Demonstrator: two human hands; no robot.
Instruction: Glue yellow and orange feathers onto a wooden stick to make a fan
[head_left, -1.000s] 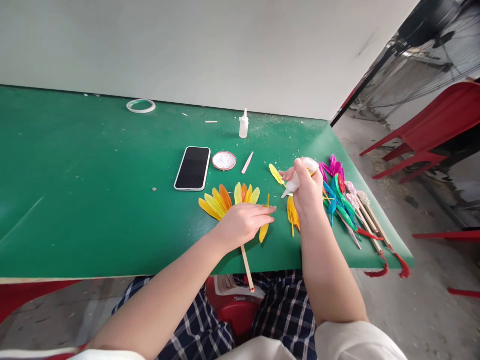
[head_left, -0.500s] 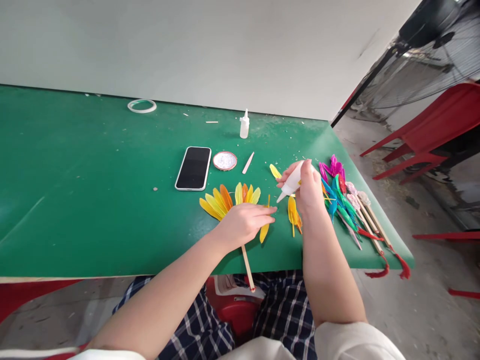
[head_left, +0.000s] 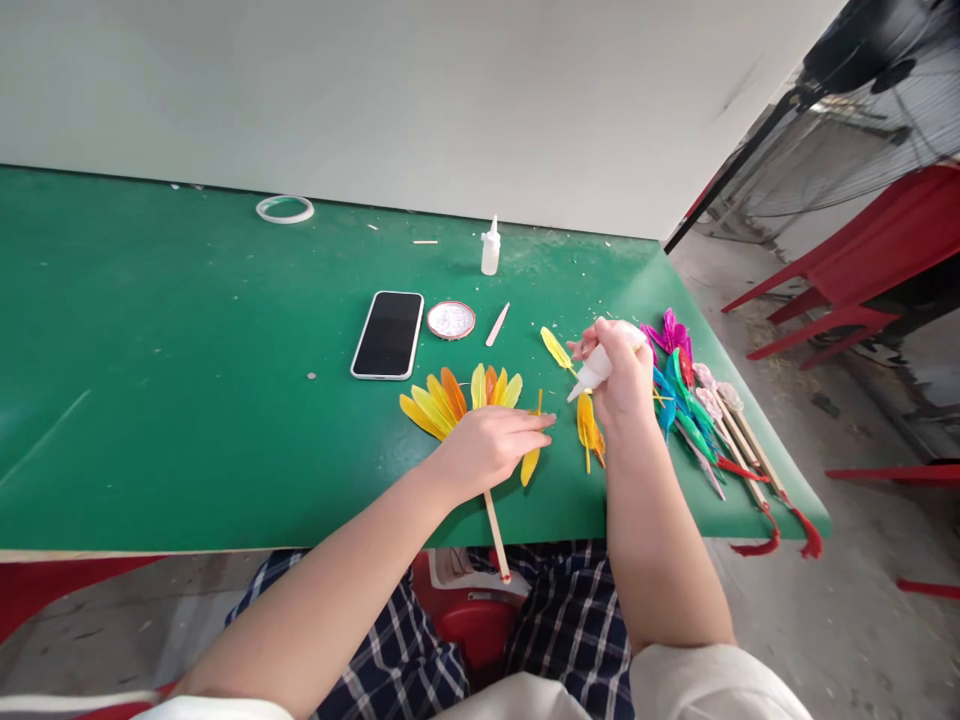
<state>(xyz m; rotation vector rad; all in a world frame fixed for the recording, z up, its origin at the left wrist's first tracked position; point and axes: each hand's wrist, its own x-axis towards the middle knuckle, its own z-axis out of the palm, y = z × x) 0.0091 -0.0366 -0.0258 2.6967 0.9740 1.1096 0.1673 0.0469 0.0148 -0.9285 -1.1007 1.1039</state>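
A fan of yellow and orange feathers on a wooden stick lies on the green table. My left hand rests flat on the fan's base, fingers stretched toward a loose yellow feather. My right hand is closed round a small white squeeze bottle, its nozzle pointing down and left. A few yellow and orange feathers lie just below that hand. One yellow feather lies to its left.
A black phone, a round lid of white bits, a small pale stick, a second white bottle and a tape ring lie farther back. Finished feather sticks in pink, blue and green pile at the right edge. Red chairs stand beyond.
My right hand with the bottle shifted slightly, dipping toward the fan and drawing back a little to the right. My left hand stayed on the fan.
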